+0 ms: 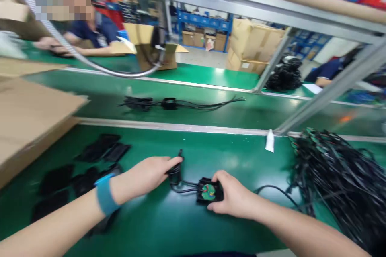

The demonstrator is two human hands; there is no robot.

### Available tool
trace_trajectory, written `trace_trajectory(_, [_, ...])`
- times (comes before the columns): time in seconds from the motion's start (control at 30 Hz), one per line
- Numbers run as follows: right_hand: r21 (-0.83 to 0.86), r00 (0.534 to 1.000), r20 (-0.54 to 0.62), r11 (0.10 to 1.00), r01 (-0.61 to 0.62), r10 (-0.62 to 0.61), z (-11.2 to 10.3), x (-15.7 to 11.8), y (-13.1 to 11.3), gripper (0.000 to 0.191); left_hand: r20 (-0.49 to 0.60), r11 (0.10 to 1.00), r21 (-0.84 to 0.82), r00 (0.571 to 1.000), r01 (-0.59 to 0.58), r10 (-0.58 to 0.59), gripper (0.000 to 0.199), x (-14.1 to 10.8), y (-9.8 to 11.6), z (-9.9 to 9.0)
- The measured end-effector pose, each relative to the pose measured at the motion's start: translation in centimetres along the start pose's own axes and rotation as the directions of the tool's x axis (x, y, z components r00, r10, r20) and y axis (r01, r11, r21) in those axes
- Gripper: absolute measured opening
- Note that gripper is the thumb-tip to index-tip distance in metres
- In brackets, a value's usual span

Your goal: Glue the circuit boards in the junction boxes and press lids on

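My right hand [230,197] grips a small black plastic housing [200,196] from its right side, thumb and fingers on opposite edges. Inside the housing shows a green circuit board [208,192] with thin coloured wires. Two black leads run from its left side to a bundled black cable [175,176]. Around that bundle my left hand [150,174] is closed, a teal band on its wrist. Both hands are low over the green table, the housing just right of the view's middle.
Flat black parts [57,178] lie at left beside a cardboard box [36,116]. At right is a heap of black cables [337,184]. A white tube [269,141] lies near the rail. Beyond it rests another wired part [169,103]. A metal post [325,84] slants at right. Two people sit opposite.
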State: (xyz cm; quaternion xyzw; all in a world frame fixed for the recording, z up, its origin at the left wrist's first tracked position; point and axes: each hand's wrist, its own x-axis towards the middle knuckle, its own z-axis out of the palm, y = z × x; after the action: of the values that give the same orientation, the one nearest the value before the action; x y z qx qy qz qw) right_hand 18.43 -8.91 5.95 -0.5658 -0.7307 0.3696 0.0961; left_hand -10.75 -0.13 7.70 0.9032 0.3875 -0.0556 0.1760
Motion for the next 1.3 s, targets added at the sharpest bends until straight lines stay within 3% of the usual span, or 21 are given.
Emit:
trace_trajectory(0.1, [-0.141, 0.998, 0.056, 0.990, 0.003, 0.005, -3.3, 1.8, -2.2, 0.053, 0.138, 0.994, -0.111, 0.990, -0.004, 0.019, 0.059, 1.6, -1.2, 0.2])
trace_trajectory(0.2, [-0.370, 0.989, 0.149, 0.928, 0.043, 0.014, -7.0, 3.8, -5.2, 0.050, 0.241, 0.974, -0.222, 0.966, -0.038, 0.092, 0.043, 3.0, -1.0, 0.1])
trace_trajectory(0.27, [-0.481, 0.979, 0.204, 0.871, 0.101, -0.001, -9.7, 5.7, -7.3, 0.050, 0.213, 0.982, -0.188, 0.975, -0.019, 0.059, 0.036, 3.9, -1.1, -0.8])
trace_trajectory(0.33, [-0.535, 0.975, 0.217, 0.831, 0.154, -0.041, -12.5, 8.4, -9.2, 0.050, 0.132, 0.992, -0.103, 0.990, 0.066, -0.052, 0.034, 4.7, -2.4, -2.7])
trace_trajectory(0.4, [-0.541, 0.979, 0.182, 0.822, 0.181, -0.096, -15.4, 11.9, -10.7, 0.054, 0.008, 0.981, -0.054, 0.983, 0.185, -0.185, 0.033, 5.2, -5.1, -5.3])
trace_trajectory(0.5, [-0.508, 0.972, 0.136, 0.829, 0.236, -0.194, -19.0, 17.8, -12.1, 0.060, -0.157, 0.930, 0.020, 0.920, 0.368, -0.360, 0.037, 5.2, -10.5, -9.1])
trace_trajectory(0.57, [-0.502, 0.963, 0.127, 0.822, 0.268, -0.237, -20.7, 21.6, -12.3, 0.054, -0.201, 0.870, 0.113, 0.868, 0.480, -0.454, 0.040, 5.1, -14.2, -10.6])
trace_trajectory(0.63, [-0.514, 0.965, 0.145, 0.816, 0.263, -0.219, -21.7, 24.7, -11.3, 0.041, -0.213, 0.809, 0.176, 0.824, 0.560, -0.524, 0.044, 5.0, -17.6, -10.8])
trace_trajectory(0.73, [-0.592, 0.980, 0.168, 0.784, 0.186, -0.105, -22.0, 28.1, -7.7, 0.026, -0.179, 0.772, 0.181, 0.793, 0.609, -0.583, 0.047, 5.4, -21.8, -9.2])
trace_trajectory(0.93, [-0.786, 0.996, -0.007, 0.616, -0.062, 0.091, -21.7, 31.7, 2.1, 0.023, -0.143, 0.738, 0.144, 0.752, 0.659, -0.644, 0.051, 8.3, -26.7, -5.5])
trace_trajectory(1.03, [-0.816, 0.985, -0.107, 0.554, -0.164, 0.134, -21.8, 32.2, 5.0, 0.028, -0.201, 0.726, 0.124, 0.734, 0.676, -0.649, 0.047, 10.0, -27.4, -5.0])
trace_trajectory(1.13, [-0.832, 0.966, -0.194, 0.494, -0.254, 0.170, -21.0, 31.9, 6.7, 0.030, -0.263, 0.684, 0.095, 0.681, 0.723, -0.683, 0.045, 10.5, -27.2, -5.3])
trace_trajectory(1.2, [-0.831, 0.962, -0.244, 0.484, -0.274, 0.126, -19.2, 31.4, 7.3, 0.031, -0.290, 0.654, 0.068, 0.642, 0.753, -0.709, 0.050, 9.8, -26.6, -5.8])
trace_trajectory(1.3, [-0.793, 0.952, -0.282, 0.587, -0.164, -0.116, -13.7, 29.9, 6.3, 0.034, -0.330, 0.625, 0.006, 0.592, 0.780, -0.735, 0.048, 6.3, -24.2, -6.7])
